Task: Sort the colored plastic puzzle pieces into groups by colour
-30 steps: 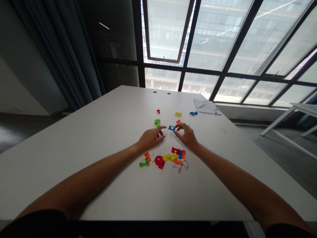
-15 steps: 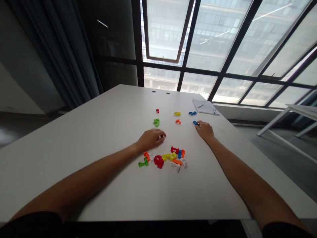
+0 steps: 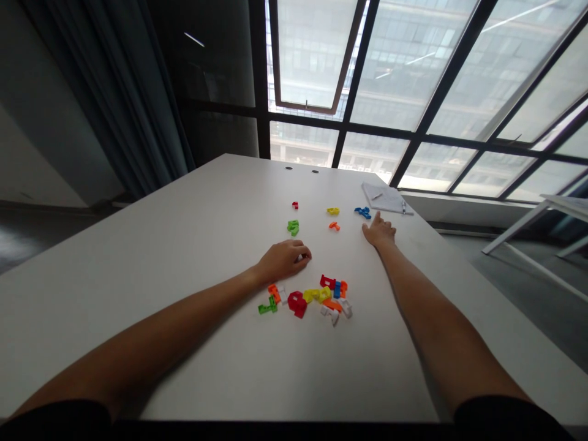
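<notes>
My right hand [image 3: 380, 231] is open near the table's far right, thumb and forefinger spread and nothing between them. Just beyond its fingertips lie blue plastic pieces [image 3: 362, 212] close together. My left hand [image 3: 285, 260] rests on the table left of centre, fingers curled in toward the thumb; whatever it may hold is hidden. Nearest to it is a light green piece [image 3: 293, 227]. Between the hands and farther off sit an orange piece [image 3: 334, 226], a yellow piece [image 3: 333, 211] and a small red piece [image 3: 294, 205].
Nearer me is a loose pile of plastic pieces, among them a red one [image 3: 297, 304], a yellow one [image 3: 311, 296], a green one [image 3: 267, 305] and a white one [image 3: 330, 315]. Paper [image 3: 383, 197] with pens lies at the white table's [image 3: 184, 245] far right, before tall windows.
My right hand has let go of a blue piece, which now lies by the other blue one, and its fingers have spread. The left hand has barely moved.
</notes>
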Available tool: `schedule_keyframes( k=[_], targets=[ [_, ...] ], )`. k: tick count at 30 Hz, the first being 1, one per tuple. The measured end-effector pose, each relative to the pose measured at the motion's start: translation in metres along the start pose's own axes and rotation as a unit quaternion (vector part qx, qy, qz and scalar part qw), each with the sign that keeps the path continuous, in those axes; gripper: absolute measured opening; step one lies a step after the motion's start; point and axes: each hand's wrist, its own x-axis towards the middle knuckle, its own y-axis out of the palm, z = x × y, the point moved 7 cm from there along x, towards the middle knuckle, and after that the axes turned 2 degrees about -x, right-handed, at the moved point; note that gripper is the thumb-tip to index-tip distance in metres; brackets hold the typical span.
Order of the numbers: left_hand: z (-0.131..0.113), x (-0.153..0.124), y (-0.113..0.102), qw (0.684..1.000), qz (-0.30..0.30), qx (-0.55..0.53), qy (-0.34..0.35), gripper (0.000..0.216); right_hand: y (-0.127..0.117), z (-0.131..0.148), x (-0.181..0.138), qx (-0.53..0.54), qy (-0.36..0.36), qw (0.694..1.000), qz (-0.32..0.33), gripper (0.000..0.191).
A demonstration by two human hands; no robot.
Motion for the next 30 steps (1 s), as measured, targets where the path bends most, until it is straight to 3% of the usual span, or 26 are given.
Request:
schedule_keyframes(
  k=[4, 8, 12, 16, 23, 27, 30],
  targets=[
    [-0.004, -0.001, 0.000, 1.000, 0.012, -0.014, 0.023, 0.024, -0.004, 0.006, -0.018, -0.009, -0.038, 0.999, -0.010, 0.054],
    [-0.014, -0.003, 0.000, 0.992, 0.066, -0.090, 0.052, 0.031, -0.019, 0.021, -0.036, -0.035, -0.087, 0.995, -0.032, 0.037],
    [-0.027, -0.005, 0.000, 0.983, 0.092, -0.130, 0.086, 0.049, -0.031, 0.047, -0.063, -0.042, -0.179, 0.982, -0.046, 0.032],
    [-0.035, -0.006, 0.001, 0.981, 0.089, -0.121, 0.123, 0.029, -0.034, 0.068, -0.104, 0.003, -0.246, 0.967, -0.059, 0.028],
    [-0.030, -0.006, 0.001, 0.991, 0.080, -0.088, 0.068, 0.038, -0.043, 0.107, -0.162, 0.165, -0.360, 0.917, -0.050, 0.020],
    [-0.031, -0.005, 0.007, 0.995, 0.062, -0.050, 0.060, 0.037, -0.050, 0.125, -0.178, 0.187, -0.422, 0.886, -0.044, 0.022],
    [-0.034, -0.006, 0.009, 0.995, 0.059, -0.049, 0.071, 0.030, -0.052, 0.131, -0.184, 0.183, -0.437, 0.880, -0.036, 0.022]
  ],
)
